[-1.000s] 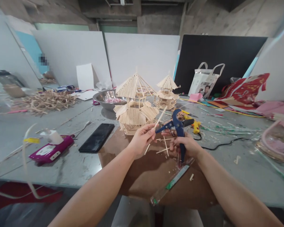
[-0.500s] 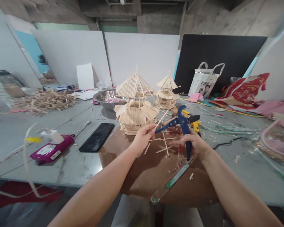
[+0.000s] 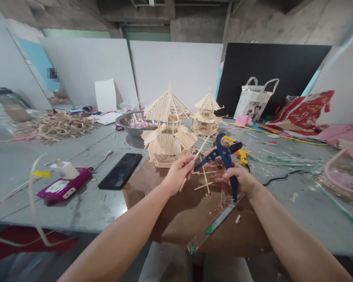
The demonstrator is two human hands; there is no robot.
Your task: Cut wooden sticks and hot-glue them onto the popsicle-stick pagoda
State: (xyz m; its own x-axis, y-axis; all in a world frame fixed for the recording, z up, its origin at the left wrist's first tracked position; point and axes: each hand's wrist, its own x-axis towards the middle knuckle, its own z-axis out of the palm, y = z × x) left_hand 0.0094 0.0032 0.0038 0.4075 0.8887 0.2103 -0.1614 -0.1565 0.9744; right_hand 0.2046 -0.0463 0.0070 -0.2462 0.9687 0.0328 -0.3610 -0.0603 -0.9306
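Note:
My left hand (image 3: 181, 172) pinches a thin wooden stick (image 3: 202, 147) that slants up to the right. In my right hand (image 3: 242, 179) is a blue pipe cutter (image 3: 225, 152), its handles spread apart and its hooked jaw pointing up. One handle of the cutter reaches left, close to my left fingertips. Just behind my left hand stands a pavilion model of wooden sticks (image 3: 170, 137), its roof partly covered. A smaller pavilion model (image 3: 207, 113) is behind it to the right. Loose sticks (image 3: 206, 180) lie crossed on the brown board (image 3: 176, 219) below my hands.
A yellow glue gun (image 3: 243, 156) lies behind the cutter. To the left are a black phone (image 3: 120, 170), a purple power strip (image 3: 67, 188) and a stick pile (image 3: 55, 127). A metal bowl (image 3: 129, 131) stands behind the models. Plastic wrappers (image 3: 220, 219) lie on the board.
The cutter has shifted slightly left and down with my right hand, nearer to the stick. My left hand has barely moved and keeps hold of the stick.

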